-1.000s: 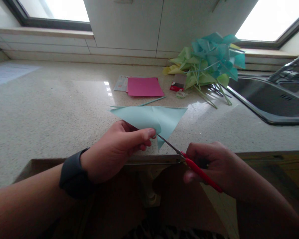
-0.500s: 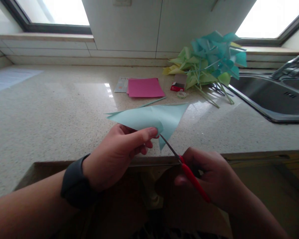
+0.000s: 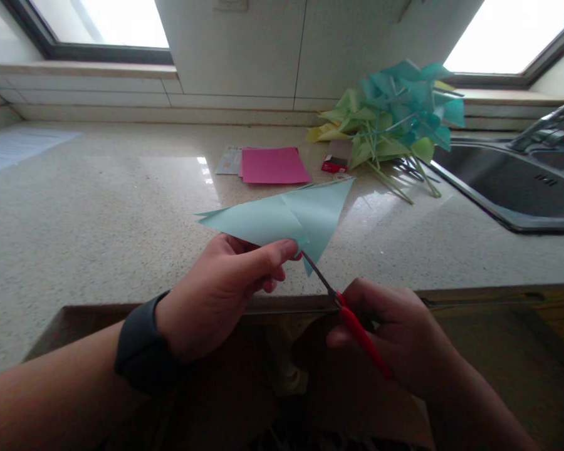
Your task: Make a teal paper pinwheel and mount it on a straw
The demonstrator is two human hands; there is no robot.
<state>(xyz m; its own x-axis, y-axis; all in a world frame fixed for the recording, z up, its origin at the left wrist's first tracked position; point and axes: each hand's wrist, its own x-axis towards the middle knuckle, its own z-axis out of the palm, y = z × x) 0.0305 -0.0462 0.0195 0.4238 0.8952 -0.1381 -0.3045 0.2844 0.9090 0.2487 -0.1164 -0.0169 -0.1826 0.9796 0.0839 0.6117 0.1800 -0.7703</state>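
Between the thumb and fingers of my left hand point(image 3: 244, 275) is a folded sheet of light blue paper point(image 3: 267, 216), held just above the counter's front edge. Its corners point left, up to the right and down. My right hand point(image 3: 390, 326) grips red-handled scissors point(image 3: 357, 329). The scissor tips touch or nearly touch the paper beside my left thumb; whether they pierce it I cannot tell. The blades look close together. My left fingers behind the paper are partly hidden.
Pink paper squares point(image 3: 275, 166) lie behind the paper, beside a small red box point(image 3: 336, 156). Blue, green and yellow paper pinwheels point(image 3: 399, 113) are heaped at the back right, near a steel sink point(image 3: 498, 188). Printed sheets point(image 3: 19, 150) rest at the far left.
The blue paper has tilted, its right corner rising and its lower corner shifting slightly right. The scissors and my right hand have moved a little left. My left hand stays almost still.
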